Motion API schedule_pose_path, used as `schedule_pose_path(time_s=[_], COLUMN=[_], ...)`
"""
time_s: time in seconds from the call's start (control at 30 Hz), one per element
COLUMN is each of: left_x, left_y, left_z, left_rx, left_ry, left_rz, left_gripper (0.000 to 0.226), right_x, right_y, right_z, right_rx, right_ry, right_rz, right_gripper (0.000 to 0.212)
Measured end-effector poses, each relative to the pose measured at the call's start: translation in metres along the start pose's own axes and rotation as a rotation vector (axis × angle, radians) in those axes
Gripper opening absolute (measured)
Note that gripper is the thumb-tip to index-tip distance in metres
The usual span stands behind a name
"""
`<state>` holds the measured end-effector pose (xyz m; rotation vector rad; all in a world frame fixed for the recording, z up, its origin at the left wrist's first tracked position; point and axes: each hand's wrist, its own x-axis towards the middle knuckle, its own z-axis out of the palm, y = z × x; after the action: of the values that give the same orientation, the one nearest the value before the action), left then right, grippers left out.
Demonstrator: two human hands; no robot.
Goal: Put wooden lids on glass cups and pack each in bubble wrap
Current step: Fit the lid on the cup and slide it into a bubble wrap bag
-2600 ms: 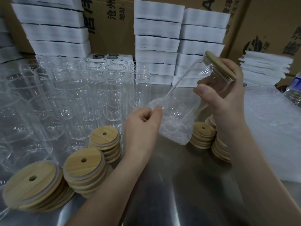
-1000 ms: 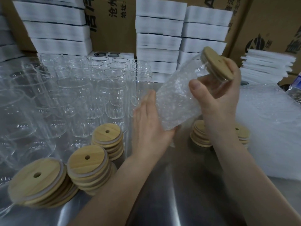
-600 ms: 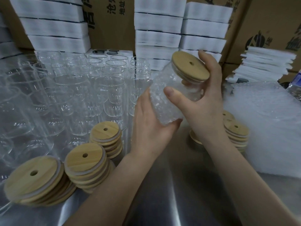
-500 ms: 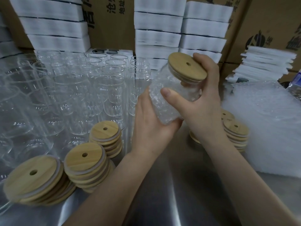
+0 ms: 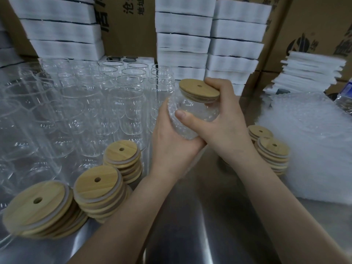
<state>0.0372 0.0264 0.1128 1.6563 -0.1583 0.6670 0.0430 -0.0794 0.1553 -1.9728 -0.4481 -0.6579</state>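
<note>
A glass cup with a round wooden lid on top is wrapped in clear bubble wrap and held above the metal table. My left hand cups its lower end from the left, fingers curled under it. My right hand grips the cup from the right, thumb across the front and fingers behind the lid. Several bare glass cups stand in rows at left. Stacks of wooden lids sit at the front left, and more lids are stacked right of my hands.
A pile of bubble wrap lies on the right of the metal table. White foam stacks and cardboard boxes line the back. Another white stack sits at the far right.
The bag has been pulled up over the cup. The wrapped cup swung from tilted toward upright and came down and left, with my left hand now cupped under its base.
</note>
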Motion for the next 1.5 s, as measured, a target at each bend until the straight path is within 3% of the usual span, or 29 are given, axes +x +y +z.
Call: schedule_pose_path(time_s=[0.3,0.43,0.63,0.8,0.93,1.0,1.1,1.23,1.3,1.4,1.5], left_x=[0.005,0.007,0.006,0.009,0.01,0.012,0.012,0.012,0.013,0.016,0.018], left_y=[-0.005,-0.005,-0.012,-0.006,-0.001,0.001,0.001,0.007,0.01,0.016,0.015], left_z=[-0.008,-0.011,-0.015,-0.02,-0.023,-0.025,-0.026,-0.026,-0.027,-0.029,-0.029], left_rx=[-0.091,-0.102,-0.098,-0.18,-0.227,-0.262,-0.323,-0.371,-0.392,-0.345,-0.326], left_ry=[-0.072,-0.139,-0.253,-0.331,-0.284,-0.262,-0.221,-0.158,-0.112,-0.023,0.047], left_rz=[-0.069,-0.073,-0.108,-0.183,-0.229,-0.236,-0.179,-0.143,-0.143,-0.156,-0.115], left_gripper=[0.095,0.103,0.083,0.098,0.098,0.092,0.064,0.046,0.046,0.04,0.021], right_x=[0.003,0.011,0.018,0.021,0.02,0.02,0.025,0.026,0.025,0.023,0.021], right_y=[0.0,0.004,0.012,0.01,0.008,0.01,0.016,0.025,0.029,0.031,0.032], right_z=[-0.006,-0.014,-0.025,-0.03,-0.032,-0.033,-0.035,-0.026,-0.02,-0.014,-0.013], right_rx=[-0.029,0.136,0.381,0.666,0.837,0.886,0.828,0.764,0.694,0.585,0.577], right_ry=[-0.161,-0.044,0.225,0.265,0.234,0.209,0.144,-0.115,-0.162,-0.096,0.014], right_rz=[0.08,0.123,0.125,0.108,0.113,0.108,0.167,0.332,0.316,0.24,0.276], right_gripper=[0.065,0.049,0.043,0.041,0.04,0.044,0.054,0.07,0.054,0.026,0.017])
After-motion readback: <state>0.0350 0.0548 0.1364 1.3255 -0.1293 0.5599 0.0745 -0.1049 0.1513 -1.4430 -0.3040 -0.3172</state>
